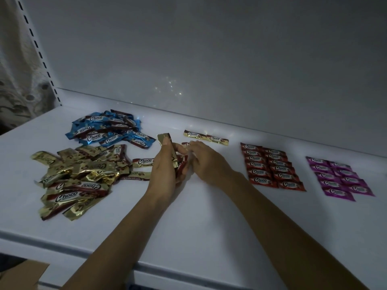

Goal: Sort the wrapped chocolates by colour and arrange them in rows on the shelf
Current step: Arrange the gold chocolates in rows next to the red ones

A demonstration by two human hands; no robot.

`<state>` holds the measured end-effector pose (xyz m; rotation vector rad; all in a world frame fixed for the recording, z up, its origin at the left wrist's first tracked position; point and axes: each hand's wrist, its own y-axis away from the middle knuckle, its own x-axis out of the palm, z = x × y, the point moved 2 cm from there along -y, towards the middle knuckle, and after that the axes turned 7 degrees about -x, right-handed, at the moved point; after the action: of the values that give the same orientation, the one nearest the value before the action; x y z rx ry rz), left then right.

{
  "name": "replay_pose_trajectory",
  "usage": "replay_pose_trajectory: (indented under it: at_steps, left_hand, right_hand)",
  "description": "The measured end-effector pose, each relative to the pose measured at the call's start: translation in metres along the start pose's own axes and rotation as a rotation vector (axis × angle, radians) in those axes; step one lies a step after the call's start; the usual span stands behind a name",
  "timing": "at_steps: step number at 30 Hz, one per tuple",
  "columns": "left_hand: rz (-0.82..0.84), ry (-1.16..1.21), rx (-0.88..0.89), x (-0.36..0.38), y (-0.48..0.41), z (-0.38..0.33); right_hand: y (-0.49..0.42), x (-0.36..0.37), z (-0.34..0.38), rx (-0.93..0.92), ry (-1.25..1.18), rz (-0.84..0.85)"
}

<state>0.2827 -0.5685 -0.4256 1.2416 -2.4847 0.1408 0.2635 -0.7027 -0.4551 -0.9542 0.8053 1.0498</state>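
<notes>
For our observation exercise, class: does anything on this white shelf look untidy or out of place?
Yes. The shiny gold foil-wrapped chocolates and the blue foil-wrapped chocolates on the left lie in loose heaps, overlapping at all angles, while the red-wrapped chocolates and purple-wrapped chocolates on the right sit in neat double rows.

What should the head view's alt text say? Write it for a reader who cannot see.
A left hand grips a stack of gold foil-wrapped chocolates above a white shelf, with the right hand beside it. A loose gold-wrapper heap and a blue-wrapper heap lie to the left; red double rows and magenta double rows lie to the right.
</notes>
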Motion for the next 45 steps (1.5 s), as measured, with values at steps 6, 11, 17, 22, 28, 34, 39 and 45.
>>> replay_pose_trajectory:
  at_steps: [6, 11, 17, 22, 28, 34, 39, 45]
  left_hand:
    - [0.018, 0.006, -0.015, 0.003, 0.003, 0.002]
    - [-0.037, -0.126, 0.002, -0.001, -0.001, 0.005]
    - [-0.004, -0.184, 0.067, 0.001, 0.002, 0.002]
    - [0.083, -0.186, 0.053, 0.002, 0.006, 0.001]
    - [0.16, -0.203, -0.005, 0.0, 0.002, 0.005]
    - [0.28, -0.304, 0.003, 0.0, -0.001, 0.008]
    - [0.274, -0.241, -0.042, -0.001, -0.003, 0.009]
    - [0.201, -0.138, -0.04, -0.01, -0.009, 0.012]
  right_hand:
    - [0.003, 0.01, -0.002, -0.071, -0.019, -0.134]
    - [0.003, 0.005, -0.001, -0.078, 0.092, -0.2]
    - [-0.001, 0.014, -0.012, -0.056, 0.042, -0.109]
    - [0.014, -0.004, 0.007, 0.071, -0.434, -0.323]
    - [0.04, -0.011, 0.016, 0.156, -1.048, -0.346]
    - [0.043, -0.023, 0.018, 0.092, -1.245, -0.389]
    - [0.047, -0.032, 0.011, 0.181, -1.405, -0.403]
    - [0.048, -0.031, 0.023, 0.195, -1.442, -0.365]
